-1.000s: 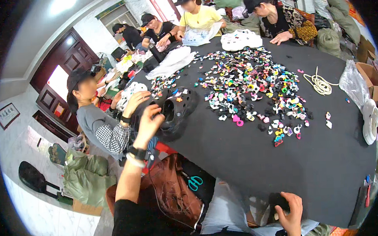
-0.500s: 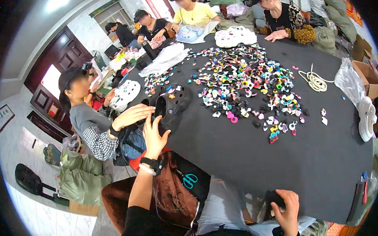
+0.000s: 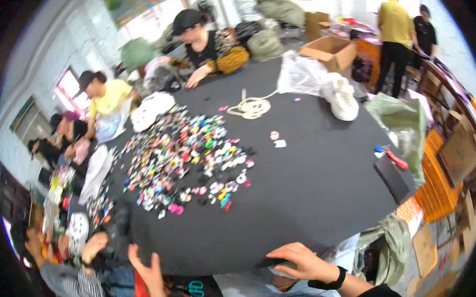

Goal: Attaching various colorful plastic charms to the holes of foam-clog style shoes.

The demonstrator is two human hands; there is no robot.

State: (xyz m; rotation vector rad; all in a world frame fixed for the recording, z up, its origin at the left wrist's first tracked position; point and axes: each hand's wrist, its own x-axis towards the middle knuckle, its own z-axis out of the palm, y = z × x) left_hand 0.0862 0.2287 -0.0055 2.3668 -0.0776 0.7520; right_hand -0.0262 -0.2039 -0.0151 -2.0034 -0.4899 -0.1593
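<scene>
Where the near edge of the black tabletop (image 3: 314, 198) curves past the wearer's lap, the left hand (image 3: 146, 269) is raised, thumb and fingers spread well apart with nothing between them. It is just to the right of the dark clogs (image 3: 118, 225), which are blurred at the tabletop's left end. The right hand (image 3: 299, 262) reaches in over the near edge, fingers stretched forward and slightly bent; I can't tell whether anything is tucked beneath them. A dark band (image 3: 331, 281) circles that wrist.

Beyond the hands, a big heap of colourful charms (image 3: 188, 156) sprawls over the left half of the tabletop, with a white clog (image 3: 152, 110) at its far side. A coil of pale cord (image 3: 252, 108) lies to the right of the heap, near a clear plastic bag (image 3: 298, 74) and a white shoe (image 3: 343, 100). Close to the right edge, a red-handled tool (image 3: 396, 158) is just beside a flat dark case (image 3: 392, 180).

At the left, a neighbour (image 3: 76, 285) has one arm out toward the dark clogs. Across from us, a person in a black cap (image 3: 204, 44) rests a palm on the tabletop. Teal scissors (image 3: 195, 289) show below the near edge.
</scene>
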